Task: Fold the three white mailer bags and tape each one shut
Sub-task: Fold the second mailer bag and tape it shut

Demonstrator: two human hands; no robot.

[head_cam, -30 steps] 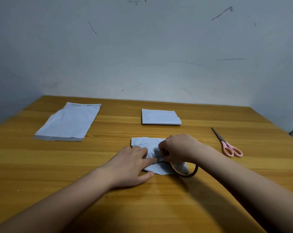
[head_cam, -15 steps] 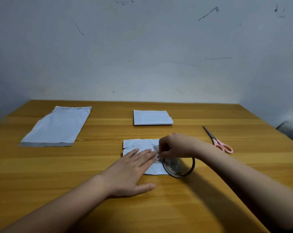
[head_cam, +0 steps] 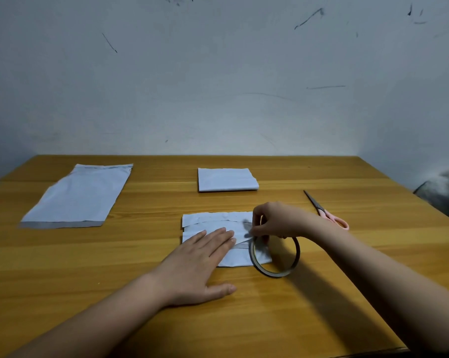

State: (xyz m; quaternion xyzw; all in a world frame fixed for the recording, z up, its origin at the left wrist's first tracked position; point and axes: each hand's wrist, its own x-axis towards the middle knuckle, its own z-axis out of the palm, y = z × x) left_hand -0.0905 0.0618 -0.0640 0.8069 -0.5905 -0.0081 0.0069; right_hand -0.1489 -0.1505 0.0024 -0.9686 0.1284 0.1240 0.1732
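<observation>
A folded white mailer bag point(head_cam: 213, 223) lies at the table's middle. My left hand point(head_cam: 200, 259) lies flat on it, fingers spread, pressing it down. My right hand point(head_cam: 275, 220) pinches a roll of clear tape point(head_cam: 276, 259) at the bag's right edge; the roll stands on edge, partly over the bag. A strip of tape seems to run from the roll toward my left fingertips. A second folded bag point(head_cam: 227, 180) rests farther back. An unfolded bag point(head_cam: 79, 196) lies flat at the back left.
Pink-handled scissors point(head_cam: 326, 211) lie to the right, behind my right wrist, blades pointing away. The wooden table point(head_cam: 244, 319) ends at a pale wall behind. A grey object point(head_cam: 442, 192) sits beyond the table's right edge.
My left hand flattened out on the bag with fingers extended. My right hand drew the tape roll to the right and tipped it upright. The camera tilted slightly.
</observation>
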